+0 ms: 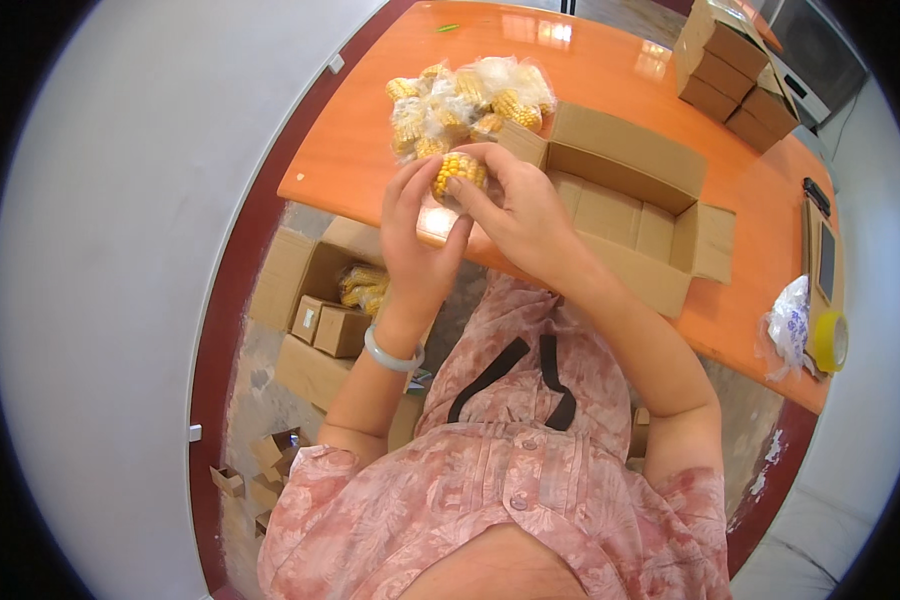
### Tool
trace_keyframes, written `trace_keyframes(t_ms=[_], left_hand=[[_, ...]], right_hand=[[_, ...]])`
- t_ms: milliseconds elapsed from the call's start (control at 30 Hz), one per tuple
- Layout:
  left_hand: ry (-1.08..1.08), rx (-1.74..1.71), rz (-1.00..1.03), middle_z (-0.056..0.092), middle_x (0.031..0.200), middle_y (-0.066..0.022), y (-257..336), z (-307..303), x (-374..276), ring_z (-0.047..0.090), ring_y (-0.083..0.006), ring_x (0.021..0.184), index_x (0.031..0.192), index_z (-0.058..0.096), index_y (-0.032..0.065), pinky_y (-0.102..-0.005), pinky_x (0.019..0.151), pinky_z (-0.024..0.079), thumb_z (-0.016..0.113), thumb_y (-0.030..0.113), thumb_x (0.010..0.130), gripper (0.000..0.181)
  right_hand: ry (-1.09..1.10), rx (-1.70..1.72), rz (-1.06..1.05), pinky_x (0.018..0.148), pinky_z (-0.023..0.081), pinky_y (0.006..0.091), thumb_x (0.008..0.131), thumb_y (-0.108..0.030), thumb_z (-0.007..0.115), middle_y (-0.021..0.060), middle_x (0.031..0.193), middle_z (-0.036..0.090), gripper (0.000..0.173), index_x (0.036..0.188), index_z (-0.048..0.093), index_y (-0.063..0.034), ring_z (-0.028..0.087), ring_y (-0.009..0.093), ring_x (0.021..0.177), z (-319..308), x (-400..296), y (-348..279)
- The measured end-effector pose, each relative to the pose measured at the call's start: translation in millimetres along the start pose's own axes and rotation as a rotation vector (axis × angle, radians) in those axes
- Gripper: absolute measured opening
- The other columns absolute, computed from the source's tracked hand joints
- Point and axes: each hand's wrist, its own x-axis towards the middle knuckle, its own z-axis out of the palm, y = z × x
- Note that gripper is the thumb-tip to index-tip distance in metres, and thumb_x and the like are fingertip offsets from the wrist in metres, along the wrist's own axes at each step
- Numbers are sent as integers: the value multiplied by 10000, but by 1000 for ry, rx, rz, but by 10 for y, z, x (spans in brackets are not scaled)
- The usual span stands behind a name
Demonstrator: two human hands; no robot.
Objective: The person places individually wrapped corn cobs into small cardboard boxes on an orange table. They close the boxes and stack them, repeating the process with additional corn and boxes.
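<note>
Both my hands hold one short piece of corn on the cob (pixel 457 174) over the near edge of the orange table (pixel 607 67). My left hand (pixel 420 225) has its fingertips on the piece's left side, its thumb lower down. My right hand (pixel 514 195) grips the piece from the right, thumb across the kernels. Clear plastic seems to cover the piece. Just beyond lies a heap of corn pieces in clear plastic bags (pixel 450 105). To the right of my hands, an open cardboard box (pixel 630 165) stands on the table, with nothing seen inside it.
Stacked cardboard boxes (pixel 735 75) stand at the back right. Yellow tape (pixel 830 342), a plastic bag (pixel 789 322) and a dark phone-like object (pixel 826 261) lie at the right edge. Below the table at left, an open carton (pixel 281 277) holds bagged corn (pixel 364 287) and small boxes (pixel 341 330).
</note>
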Motion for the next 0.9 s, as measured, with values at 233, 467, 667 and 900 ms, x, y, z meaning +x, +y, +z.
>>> trace_keyframes(t_ms=[233, 467, 667, 900], left_hand=[[-9, -207, -270, 564, 1296, -118, -418, -19, 9, 591, -221, 1195, 1357, 562, 33, -323, 915, 573, 720, -38, 795, 588], [-239, 320, -99, 631, 1205, -145, -709, 6, 224, 598, -322, 1135, 1270, 633, 52, -421, 932, 506, 756, 107, 734, 553], [-372, 640, 71, 674, 1213, -107, -715, 266, 400, 522, -328, 1260, 1244, 664, 68, -471, 1020, 428, 780, 200, 712, 560], [-538, 722, 147, 684, 1197, -94, -904, 264, 539, 507, -359, 1285, 1213, 680, 67, -501, 1064, 400, 818, 304, 759, 530]], right_hand=[[-15, -594, -311, 927, 508, 454, 899, -252, 701, 204, 1096, 696, 400, 1214, 660, -9, 641, 396, 1040, -75, 150, 202], [60, -862, -293, 1021, 475, 438, 855, -204, 746, 186, 1307, 595, 445, 1248, 647, -20, 575, 383, 1184, -511, -292, 17], [27, -958, -54, 971, 488, 440, 862, -200, 742, 183, 1214, 629, 497, 1302, 601, -16, 599, 369, 1133, -788, -722, 34], [-114, -820, -14, 852, 512, 465, 851, -192, 739, 155, 1017, 667, 425, 1242, 628, -68, 632, 365, 997, -1045, -899, 272]])
